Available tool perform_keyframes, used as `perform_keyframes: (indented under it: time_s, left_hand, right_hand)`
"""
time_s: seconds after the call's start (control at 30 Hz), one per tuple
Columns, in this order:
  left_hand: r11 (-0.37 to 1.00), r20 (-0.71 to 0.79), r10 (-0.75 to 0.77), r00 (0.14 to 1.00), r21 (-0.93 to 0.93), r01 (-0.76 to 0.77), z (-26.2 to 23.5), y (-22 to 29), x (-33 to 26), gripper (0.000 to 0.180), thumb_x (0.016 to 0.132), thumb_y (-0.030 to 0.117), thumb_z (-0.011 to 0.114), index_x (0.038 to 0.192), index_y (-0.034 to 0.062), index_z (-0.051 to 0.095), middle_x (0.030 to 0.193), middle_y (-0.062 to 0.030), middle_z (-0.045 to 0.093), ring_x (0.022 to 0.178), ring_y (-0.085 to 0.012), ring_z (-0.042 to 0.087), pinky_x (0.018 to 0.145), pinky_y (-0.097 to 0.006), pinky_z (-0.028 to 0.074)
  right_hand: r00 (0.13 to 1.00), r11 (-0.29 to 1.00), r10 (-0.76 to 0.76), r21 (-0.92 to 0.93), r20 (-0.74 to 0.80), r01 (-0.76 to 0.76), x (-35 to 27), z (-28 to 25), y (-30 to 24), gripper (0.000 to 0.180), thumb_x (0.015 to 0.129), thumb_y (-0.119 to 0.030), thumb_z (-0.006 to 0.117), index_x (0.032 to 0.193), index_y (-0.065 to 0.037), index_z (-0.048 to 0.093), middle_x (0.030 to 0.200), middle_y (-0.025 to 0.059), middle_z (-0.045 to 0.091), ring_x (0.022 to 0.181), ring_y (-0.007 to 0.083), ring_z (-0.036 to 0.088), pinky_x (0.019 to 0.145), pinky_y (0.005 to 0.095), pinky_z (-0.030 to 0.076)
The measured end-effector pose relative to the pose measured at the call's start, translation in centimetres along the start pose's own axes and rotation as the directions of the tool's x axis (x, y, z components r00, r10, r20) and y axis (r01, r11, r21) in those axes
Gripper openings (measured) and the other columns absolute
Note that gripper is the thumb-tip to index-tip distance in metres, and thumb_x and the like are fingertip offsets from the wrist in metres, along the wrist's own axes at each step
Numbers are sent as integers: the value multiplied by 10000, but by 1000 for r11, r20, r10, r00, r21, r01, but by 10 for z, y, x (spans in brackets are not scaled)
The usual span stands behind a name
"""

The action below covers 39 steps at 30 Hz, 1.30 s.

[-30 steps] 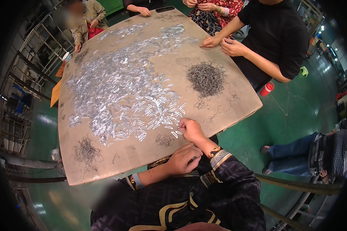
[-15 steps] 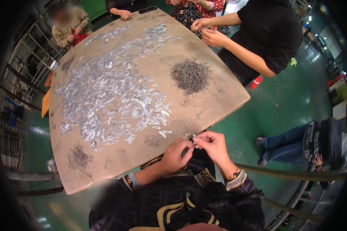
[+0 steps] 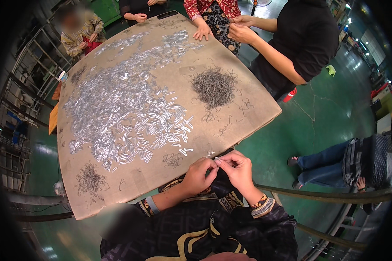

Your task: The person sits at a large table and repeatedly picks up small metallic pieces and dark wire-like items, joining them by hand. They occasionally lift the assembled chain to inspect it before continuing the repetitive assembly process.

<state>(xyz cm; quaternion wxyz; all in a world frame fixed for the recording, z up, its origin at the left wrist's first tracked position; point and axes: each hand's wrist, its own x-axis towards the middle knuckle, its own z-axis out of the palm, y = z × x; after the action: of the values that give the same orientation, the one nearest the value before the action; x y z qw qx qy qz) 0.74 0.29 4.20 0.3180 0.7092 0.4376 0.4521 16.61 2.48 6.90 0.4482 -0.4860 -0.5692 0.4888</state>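
On green flooring [image 3: 318, 117], brown table [image 3: 253, 87], silvery strips [image 3: 117, 108], right fingers [image 3: 227, 165] pinching a pale piece [image 3: 217, 159], left fingers [image 3: 207, 165] narrow

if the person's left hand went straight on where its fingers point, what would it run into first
The right hand, most likely: its fingertips sit right by those of the left hand, though whether they touch is unclear.

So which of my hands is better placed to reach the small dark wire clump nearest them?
Probably your left hand: it's closer to the dark wire clump, while your right hand sits farther right. Slight edge: they're close together.
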Motion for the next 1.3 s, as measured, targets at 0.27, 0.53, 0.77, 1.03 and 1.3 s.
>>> perform_keyframes:
  time_s: [0.27,0.53,0.77,1.03,1.3]
  left_hand:
    - [988,229,-122,966,-63,140,-20,0,14,106,819,52,678,907,32,623,799,-134,639,690,-304,618,629,-365,486]
    - [803,95,139,986,572,-168,-11,-100,107,96,799,70,618,843,10,679,856,-151,635,839,-309,634,743,-397,521]
    - [541,297,148,943,774,-329,6,-130,141,115,724,75,575,717,-2,659,826,-137,628,832,-293,635,776,-392,527]
    - [838,88,-3,996,544,-45,-17,-111,138,56,770,42,631,774,-14,627,771,-125,648,694,-253,633,648,-344,511]
    - [927,20,-317,948,-203,314,-38,-95,89,45,842,51,682,845,29,643,722,47,603,623,-23,496,584,-203,425]
  right_hand:
    - [985,979,-170,-116,-19,167,-5,-2,-1,78,794,-2,728,845,25,677,811,68,646,687,123,630,634,247,508]
    - [968,950,-251,-199,-32,239,-6,-7,0,100,772,-4,745,844,17,679,806,70,642,645,134,593,614,260,490]
    - [965,949,-256,-204,-49,242,-6,-11,5,95,777,-9,742,847,17,685,803,68,646,648,137,599,612,261,491]
    - [972,956,-217,-222,-94,192,-2,-14,8,109,771,-5,743,858,26,685,786,67,642,648,142,603,615,262,493]
    - [976,963,-201,-199,-86,181,1,-15,8,103,781,12,728,872,26,683,806,69,650,652,133,612,619,255,497]
